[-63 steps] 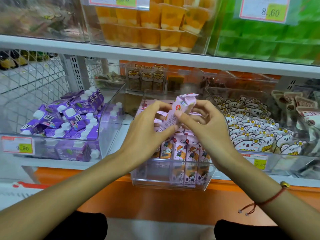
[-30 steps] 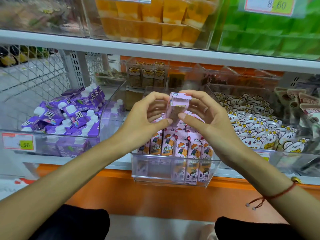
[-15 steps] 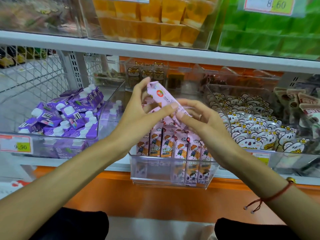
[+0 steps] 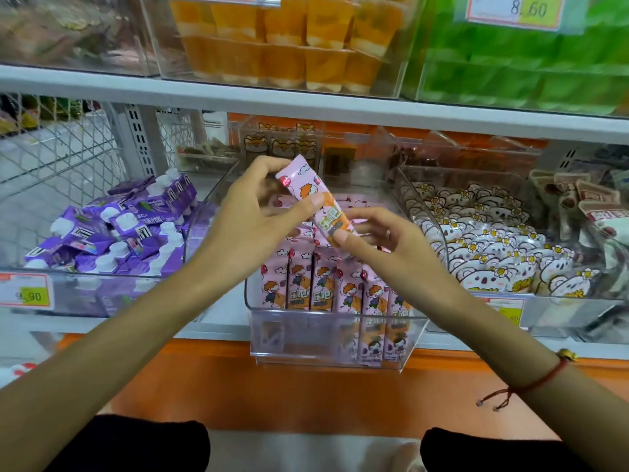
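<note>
A slim pink snack packet (image 4: 315,201) with a cartoon child printed on it is held tilted above a clear plastic bin (image 4: 326,338). My left hand (image 4: 252,226) grips its upper half, thumb across the front. My right hand (image 4: 377,243) pinches its lower end between thumb and fingers. Several packets of the same kind (image 4: 340,291) stand upright in a row in the bin below. The bin sticks out past the shelf's front edge.
Left of the bin lie purple spouted pouches (image 4: 112,229) in a clear tray. To the right is a tray of white cartoon-animal packets (image 4: 490,247). The white shelf (image 4: 306,103) above carries orange jelly cups (image 4: 279,46) and green packs (image 4: 524,69).
The packet was turned in my hands from end-on to lengthwise, printed face towards me. It now slants from upper left to lower right, and my right hand slid down to its lower end.
</note>
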Available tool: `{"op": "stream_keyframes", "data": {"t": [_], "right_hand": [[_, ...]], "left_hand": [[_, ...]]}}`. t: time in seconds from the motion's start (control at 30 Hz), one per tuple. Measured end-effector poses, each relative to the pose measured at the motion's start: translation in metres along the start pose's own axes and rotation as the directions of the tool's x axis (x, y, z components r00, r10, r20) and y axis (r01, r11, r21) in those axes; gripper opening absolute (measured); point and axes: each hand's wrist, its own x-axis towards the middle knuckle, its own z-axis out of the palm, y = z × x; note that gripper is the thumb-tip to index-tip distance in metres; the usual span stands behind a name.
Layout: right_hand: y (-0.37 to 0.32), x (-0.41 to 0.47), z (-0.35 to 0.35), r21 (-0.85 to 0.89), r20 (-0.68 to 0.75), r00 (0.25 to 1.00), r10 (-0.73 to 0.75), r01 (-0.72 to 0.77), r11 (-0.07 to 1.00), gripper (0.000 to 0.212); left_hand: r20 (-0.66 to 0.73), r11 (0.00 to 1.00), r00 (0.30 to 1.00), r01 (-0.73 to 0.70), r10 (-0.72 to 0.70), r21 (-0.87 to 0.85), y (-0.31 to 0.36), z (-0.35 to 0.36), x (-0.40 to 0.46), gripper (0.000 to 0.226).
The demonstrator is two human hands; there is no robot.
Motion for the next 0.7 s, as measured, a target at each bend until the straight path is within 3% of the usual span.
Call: {"op": "stream_keyframes", "data": {"t": [0.1, 0.23, 0.33, 0.4, 0.47, 0.53, 0.7], "right_hand": [[0.005, -0.001, -0.006, -0.365, 0.054, 0.995, -0.081, 0.096, 0.926, 0.044], [0.013, -0.009, -0.005, -0.744, 0.257, 0.961, -0.105, 0.266, 0.613, 0.045], [0.015, -0.012, -0.004, -0.822, 0.259, 0.959, -0.114, 0.281, 0.495, 0.046], [0.015, -0.012, -0.005, -0.836, 0.253, 0.956, -0.151, 0.295, 0.463, 0.044], [0.014, -0.012, -0.006, -0.835, 0.256, 0.954, -0.158, 0.3, 0.461, 0.042], [0.013, -0.011, -0.007, -0.826, 0.262, 0.954, -0.145, 0.299, 0.477, 0.04], [0.009, -0.009, -0.014, -0.825, 0.278, 0.949, -0.148, 0.314, 0.469, 0.035]], "left_hand": [[0.109, 0.983, 0.991, -0.095, 0.079, 0.155, 0.005, -0.01, 0.003, 0.029], [0.351, 0.951, 0.933, -0.039, -0.075, 0.306, 0.001, -0.009, 0.003, 0.035], [0.43, 0.863, 0.894, -0.116, -0.125, 0.491, -0.011, 0.002, 0.003, 0.039], [0.463, 0.727, 0.882, -0.263, -0.085, 0.634, -0.017, 0.009, 0.003, 0.052], [0.494, 0.678, 0.865, -0.308, -0.094, 0.668, -0.018, 0.013, 0.006, 0.053], [0.496, 0.674, 0.862, -0.307, -0.102, 0.672, -0.019, 0.016, 0.008, 0.047], [0.405, 0.791, 0.911, -0.191, -0.077, 0.581, -0.015, 0.012, 0.004, 0.033]]}}
